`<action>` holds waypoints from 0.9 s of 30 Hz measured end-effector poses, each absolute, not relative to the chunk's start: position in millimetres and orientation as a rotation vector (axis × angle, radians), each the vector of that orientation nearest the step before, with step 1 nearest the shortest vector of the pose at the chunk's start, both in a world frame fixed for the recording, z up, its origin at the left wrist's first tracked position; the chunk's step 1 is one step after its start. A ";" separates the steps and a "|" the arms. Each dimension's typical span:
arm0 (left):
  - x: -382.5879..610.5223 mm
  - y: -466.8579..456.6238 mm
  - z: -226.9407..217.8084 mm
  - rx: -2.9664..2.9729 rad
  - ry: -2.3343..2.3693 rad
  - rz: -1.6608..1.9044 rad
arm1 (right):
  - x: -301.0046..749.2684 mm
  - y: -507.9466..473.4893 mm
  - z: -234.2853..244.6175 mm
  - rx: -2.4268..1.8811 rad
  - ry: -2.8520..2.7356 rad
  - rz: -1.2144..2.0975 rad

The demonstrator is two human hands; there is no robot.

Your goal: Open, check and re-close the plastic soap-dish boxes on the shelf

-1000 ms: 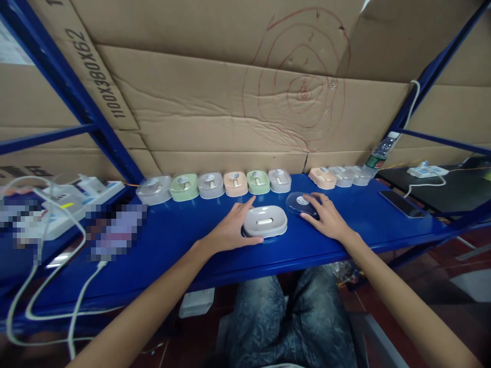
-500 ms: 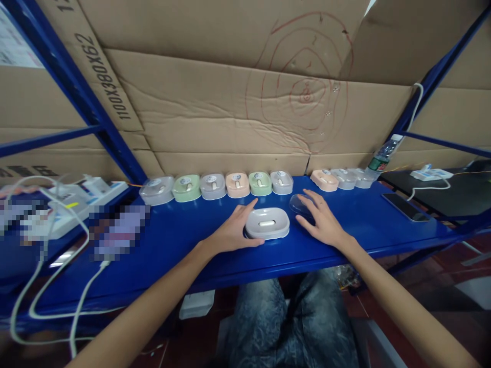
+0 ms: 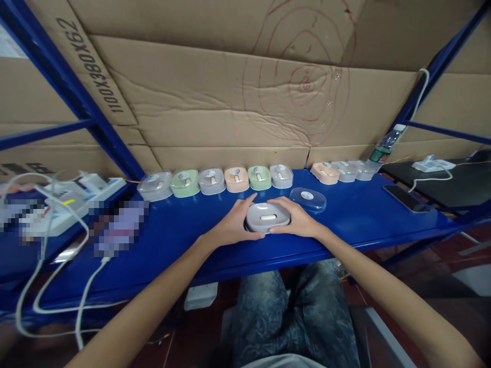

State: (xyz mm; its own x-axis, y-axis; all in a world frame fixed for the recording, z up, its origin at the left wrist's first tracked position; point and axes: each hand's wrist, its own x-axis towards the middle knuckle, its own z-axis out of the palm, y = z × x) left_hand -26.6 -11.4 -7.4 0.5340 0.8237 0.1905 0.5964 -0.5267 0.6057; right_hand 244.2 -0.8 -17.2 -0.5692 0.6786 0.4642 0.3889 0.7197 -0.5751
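A grey soap-dish base (image 3: pixel 268 216) with a slot in its middle sits on the blue shelf (image 3: pixel 184 240) in front of me. My left hand (image 3: pixel 233 225) cups its left side, fingers wrapped round the edge. My right hand (image 3: pixel 297 221) grips its right side the same way. A clear lid (image 3: pixel 308 199) with a round sticker lies flat just to the right, apart from both hands.
Several lidded dishes in grey, green and peach line the back edge (image 3: pixel 215 181), more at the right (image 3: pixel 341 171). A water bottle (image 3: pixel 384 146), a phone (image 3: pixel 406 198), power strips (image 3: pixel 433 165) and white cables (image 3: pixel 57 286) lie around. Cardboard (image 3: pixel 230 102) backs the shelf.
My right hand left the clear lid and moved left onto the grey base. The left hand stayed on the base's left side.
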 end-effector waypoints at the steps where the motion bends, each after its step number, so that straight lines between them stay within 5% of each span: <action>1: -26.6 -11.1 -7.9 2.299 1.156 0.643 | 244.4 -0.9 -17.0 -0.808 -2.209 0.572; 13: -24.6 -12.6 -0.9 2.270 1.133 0.655 | 254.2 17.6 -25.0 -1.004 -1.611 0.866; 27: -28.4 -13.5 -0.6 2.295 1.145 0.638 | 252.3 17.9 -26.2 -0.965 -1.559 0.975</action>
State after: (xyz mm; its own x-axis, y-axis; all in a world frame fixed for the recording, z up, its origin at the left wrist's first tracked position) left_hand -28.4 -13.5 -0.6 0.5381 0.8220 0.1863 0.5909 -0.5255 0.6121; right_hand 252.3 17.9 -26.2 -0.1642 0.9285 0.3329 0.1069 0.3523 -0.9298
